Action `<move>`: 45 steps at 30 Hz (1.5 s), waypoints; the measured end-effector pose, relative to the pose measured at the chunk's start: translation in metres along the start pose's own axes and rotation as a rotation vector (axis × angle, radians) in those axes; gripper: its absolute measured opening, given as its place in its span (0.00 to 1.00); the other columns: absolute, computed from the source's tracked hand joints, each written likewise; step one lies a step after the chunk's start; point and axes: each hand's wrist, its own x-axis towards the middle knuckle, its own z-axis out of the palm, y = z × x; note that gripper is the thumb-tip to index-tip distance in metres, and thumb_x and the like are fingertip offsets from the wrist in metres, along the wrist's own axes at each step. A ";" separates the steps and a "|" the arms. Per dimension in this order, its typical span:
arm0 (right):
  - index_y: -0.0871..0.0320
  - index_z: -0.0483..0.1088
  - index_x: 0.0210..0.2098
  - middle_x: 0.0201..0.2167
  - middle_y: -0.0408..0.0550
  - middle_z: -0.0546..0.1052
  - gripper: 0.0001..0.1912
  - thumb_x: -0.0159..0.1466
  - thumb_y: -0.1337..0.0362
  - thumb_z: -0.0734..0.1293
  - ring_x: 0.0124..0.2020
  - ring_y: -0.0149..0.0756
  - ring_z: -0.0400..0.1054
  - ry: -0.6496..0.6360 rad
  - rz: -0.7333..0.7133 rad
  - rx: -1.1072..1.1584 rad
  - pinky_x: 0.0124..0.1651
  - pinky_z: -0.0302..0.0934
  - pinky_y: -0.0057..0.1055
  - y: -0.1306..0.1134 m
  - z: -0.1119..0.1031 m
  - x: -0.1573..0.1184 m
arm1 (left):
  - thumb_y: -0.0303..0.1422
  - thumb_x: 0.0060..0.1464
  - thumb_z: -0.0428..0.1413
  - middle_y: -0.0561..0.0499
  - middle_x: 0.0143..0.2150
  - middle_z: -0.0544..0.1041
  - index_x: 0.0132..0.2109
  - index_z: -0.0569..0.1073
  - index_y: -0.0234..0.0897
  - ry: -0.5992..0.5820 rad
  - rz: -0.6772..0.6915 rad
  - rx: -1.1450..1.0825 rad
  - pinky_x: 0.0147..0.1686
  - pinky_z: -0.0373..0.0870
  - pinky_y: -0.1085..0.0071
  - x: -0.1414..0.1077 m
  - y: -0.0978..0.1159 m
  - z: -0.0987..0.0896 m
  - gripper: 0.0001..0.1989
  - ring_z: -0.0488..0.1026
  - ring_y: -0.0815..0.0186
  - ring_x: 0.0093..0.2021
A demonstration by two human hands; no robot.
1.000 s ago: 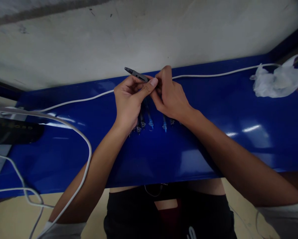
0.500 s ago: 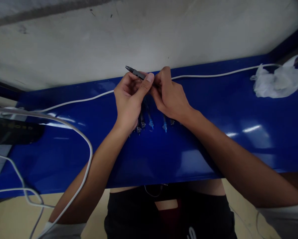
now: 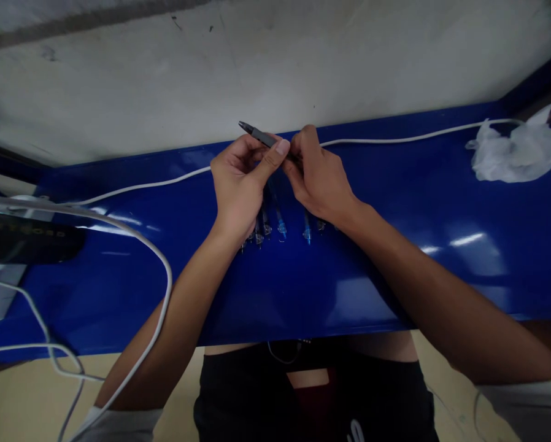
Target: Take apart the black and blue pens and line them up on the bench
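A dark grey pen (image 3: 258,134) with a black tip slants up and left between my two hands, above the blue table. My left hand (image 3: 242,178) pinches its barrel, thumb on top. The curled fingers of my right hand (image 3: 319,175) close round the pen's other end, which they mostly hide. Below the hands lie several clear pens in a row: a blue one (image 3: 281,228) and dark ones (image 3: 258,238) by my left wrist, another blue one (image 3: 307,234) and a dark one (image 3: 321,225) by my right wrist. Their upper parts are covered by my hands.
A white cable (image 3: 386,140) runs along the back of the blue table (image 3: 275,294), by the wall. At right sits a crumpled white plastic bag (image 3: 517,150). A black object with lettering (image 3: 31,236) is at left. Another white cable (image 3: 165,270) loops over my left forearm.
The view has shifted slightly. Both hands keep hold of the pen in nearly the same place, and the pens on the table stay put.
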 end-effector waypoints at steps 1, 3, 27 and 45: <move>0.53 0.61 0.56 0.47 0.53 0.80 0.14 0.83 0.50 0.56 0.44 0.49 0.80 0.015 -0.016 0.010 0.46 0.69 0.42 0.003 0.002 0.000 | 0.37 0.62 0.74 0.52 0.43 0.87 0.41 0.87 0.48 0.001 0.006 0.008 0.53 0.81 0.60 0.000 -0.001 0.000 0.04 0.84 0.60 0.46; 0.51 0.62 0.57 0.47 0.53 0.80 0.15 0.83 0.48 0.56 0.45 0.49 0.80 0.046 -0.046 0.029 0.46 0.70 0.42 0.007 0.004 -0.001 | 0.38 0.62 0.74 0.53 0.44 0.87 0.42 0.88 0.51 0.005 0.016 0.020 0.54 0.82 0.57 0.000 -0.003 0.000 0.04 0.85 0.58 0.48; 0.51 0.67 0.53 0.49 0.52 0.81 0.17 0.84 0.48 0.55 0.51 0.47 0.79 0.118 -0.080 0.020 0.53 0.73 0.42 0.000 -0.001 -0.002 | 0.38 0.64 0.72 0.52 0.44 0.86 0.46 0.88 0.51 0.029 -0.003 -0.027 0.51 0.80 0.60 0.001 -0.003 -0.002 0.04 0.83 0.61 0.45; 0.51 0.67 0.55 0.53 0.54 0.78 0.16 0.84 0.50 0.54 0.52 0.47 0.77 0.118 -0.098 0.034 0.54 0.73 0.43 -0.001 -0.002 -0.001 | 0.46 0.61 0.75 0.53 0.43 0.85 0.45 0.88 0.50 0.060 -0.028 -0.022 0.41 0.77 0.63 0.002 -0.006 -0.003 0.10 0.79 0.63 0.41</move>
